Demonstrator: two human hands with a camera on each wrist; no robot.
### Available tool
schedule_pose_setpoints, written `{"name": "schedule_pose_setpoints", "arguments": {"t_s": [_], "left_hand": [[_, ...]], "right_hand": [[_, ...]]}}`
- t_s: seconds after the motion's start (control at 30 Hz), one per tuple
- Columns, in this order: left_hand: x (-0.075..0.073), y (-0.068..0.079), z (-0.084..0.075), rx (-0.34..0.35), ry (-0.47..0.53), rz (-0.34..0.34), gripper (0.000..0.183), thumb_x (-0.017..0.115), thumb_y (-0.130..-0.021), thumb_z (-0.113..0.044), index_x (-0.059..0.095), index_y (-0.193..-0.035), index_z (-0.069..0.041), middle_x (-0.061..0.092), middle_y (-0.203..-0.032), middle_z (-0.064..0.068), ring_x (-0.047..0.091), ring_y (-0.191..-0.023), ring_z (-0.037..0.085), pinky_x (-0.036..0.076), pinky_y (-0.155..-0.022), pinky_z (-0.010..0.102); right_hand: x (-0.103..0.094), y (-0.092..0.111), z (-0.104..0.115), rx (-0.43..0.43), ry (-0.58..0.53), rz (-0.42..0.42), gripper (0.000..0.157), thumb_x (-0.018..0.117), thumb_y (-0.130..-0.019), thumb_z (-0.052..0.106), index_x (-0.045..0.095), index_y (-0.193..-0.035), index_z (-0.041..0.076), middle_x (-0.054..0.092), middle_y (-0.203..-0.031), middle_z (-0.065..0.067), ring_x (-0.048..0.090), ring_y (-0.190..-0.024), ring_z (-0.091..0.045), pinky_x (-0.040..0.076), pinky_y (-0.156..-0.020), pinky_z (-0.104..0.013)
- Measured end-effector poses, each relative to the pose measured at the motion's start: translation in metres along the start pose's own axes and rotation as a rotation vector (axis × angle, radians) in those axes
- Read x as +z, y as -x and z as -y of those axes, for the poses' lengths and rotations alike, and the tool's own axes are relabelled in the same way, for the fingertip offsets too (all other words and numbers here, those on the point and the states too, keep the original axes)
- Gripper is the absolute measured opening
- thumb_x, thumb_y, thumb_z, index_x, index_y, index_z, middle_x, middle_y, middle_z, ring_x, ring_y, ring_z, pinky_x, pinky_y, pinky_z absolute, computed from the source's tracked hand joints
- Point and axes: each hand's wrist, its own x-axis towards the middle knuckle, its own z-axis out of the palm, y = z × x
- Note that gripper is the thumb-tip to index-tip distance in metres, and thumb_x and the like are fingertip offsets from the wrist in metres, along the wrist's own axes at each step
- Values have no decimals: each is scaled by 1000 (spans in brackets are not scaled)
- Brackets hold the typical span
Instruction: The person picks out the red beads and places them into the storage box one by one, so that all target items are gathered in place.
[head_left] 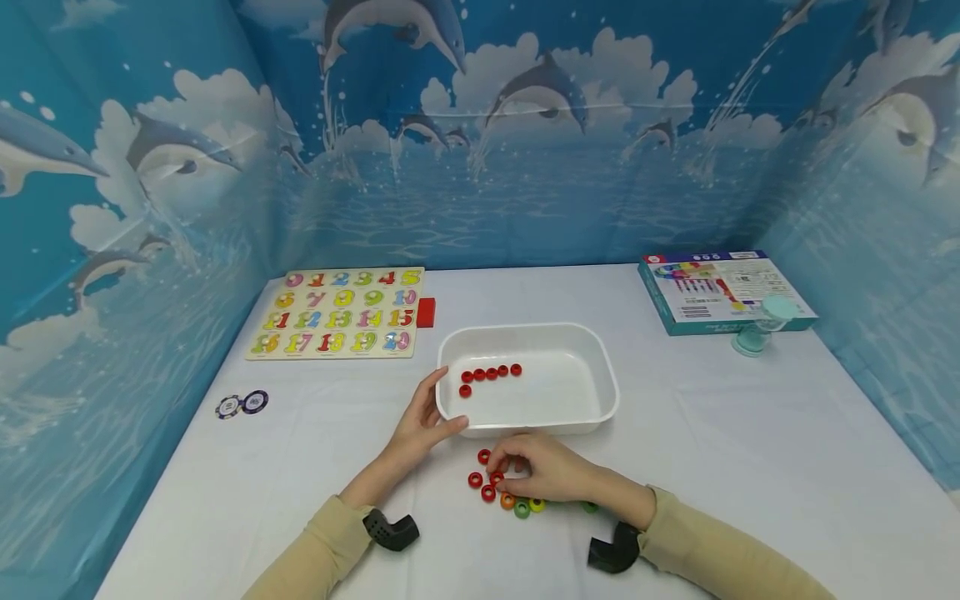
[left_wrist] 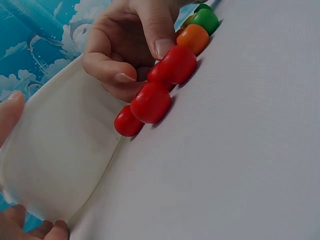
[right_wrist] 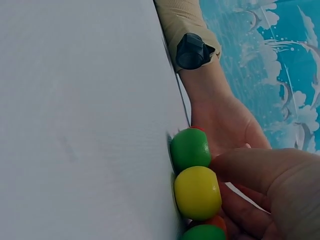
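Note:
My left hand [head_left: 420, 427] grips the left end of a white plastic tray [head_left: 566, 392], thumb at the near rim and fingers along the side. Inside the tray, several red beads [head_left: 491, 374] form a row, with one more below its left end. Just in front of the tray, my right hand [head_left: 553, 471] pinches a red bead [head_left: 497, 478] between thumb and index finger. Other loose red beads [head_left: 476, 480] lie around its fingertips. An orange bead [head_left: 507, 501], a green bead [right_wrist: 190, 150] and a yellow bead [right_wrist: 197, 193] lie by the right thumb; the palm hides part of the group.
A wooden number board [head_left: 341, 321] lies at the back left, with a red block [head_left: 426, 312] beside it. Two round chips [head_left: 242, 405] are at the left. At the back right lies a flat box [head_left: 727, 292], a teal-ended sand timer [head_left: 761, 327] by its front edge.

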Motion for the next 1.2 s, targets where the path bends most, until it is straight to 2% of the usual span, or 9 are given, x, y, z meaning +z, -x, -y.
{"name": "schedule_pose_setpoints", "arguments": {"t_s": [0.23,0.43,0.6,0.77,0.93,1.0,1.13,1.2], "left_hand": [[-1,0,0,18,5,4,78,65,-81,-8,14,-141,-8,13,-145,20,19,-130,35,24,-103,42],[-1,1,-1,12,12,-1,79,65,-81,-8,14,-141,-8,13,-145,20,18,-130,34,22,-104,43],[-1,1,-1,2,15,-6,78,65,-81,-7,15,-141,-11,13,-145,19,19,-130,34,22,-104,42],[-2,0,-2,3,20,-6,78,64,-81,-6,15,-141,-9,11,-145,19,18,-130,34,23,-104,42],[-1,1,-3,-2,0,-11,77,64,-81,-7,15,-141,-9,12,-146,17,18,-131,33,24,-104,42],[0,1,-3,-9,-6,-18,77,65,-81,-8,16,-141,-11,13,-146,14,19,-131,32,25,-104,41],[1,0,-2,-24,-2,-31,78,66,-80,-9,18,-141,-13,14,-146,9,18,-132,29,25,-104,39],[2,0,-1,-28,1,-31,78,67,-80,-9,18,-141,-13,13,-147,9,17,-132,28,24,-104,39]], "right_hand": [[-13,0,15,7,32,54,12,67,-80,22,62,-90,25,56,-85,16,52,-75,-4,48,-65,-17],[-53,-7,35,-73,-97,110,15,67,-80,17,61,-92,23,59,-89,12,56,-78,-5,51,-68,-21],[-93,-31,43,-108,-103,63,15,67,-80,17,62,-94,19,61,-91,9,56,-83,-13,52,-72,-26],[-119,-66,36,-65,-142,70,19,67,-80,15,62,-98,11,61,-94,3,57,-85,-13,52,-74,-29],[-116,-99,6,35,-157,133,21,68,-78,11,63,-98,10,62,-94,0,59,-84,-13,53,-69,-30],[-110,-108,-7,83,-156,172,20,69,-77,10,63,-97,11,63,-94,-1,59,-80,-15,53,-67,-35],[-101,-118,-27,143,-193,241,22,69,-75,7,64,-97,8,64,-94,-4,60,-73,-18,53,-64,-41],[-97,-120,-35,163,-210,262,23,69,-75,5,65,-97,7,64,-94,-4,61,-72,-19,53,-62,-40]]}}
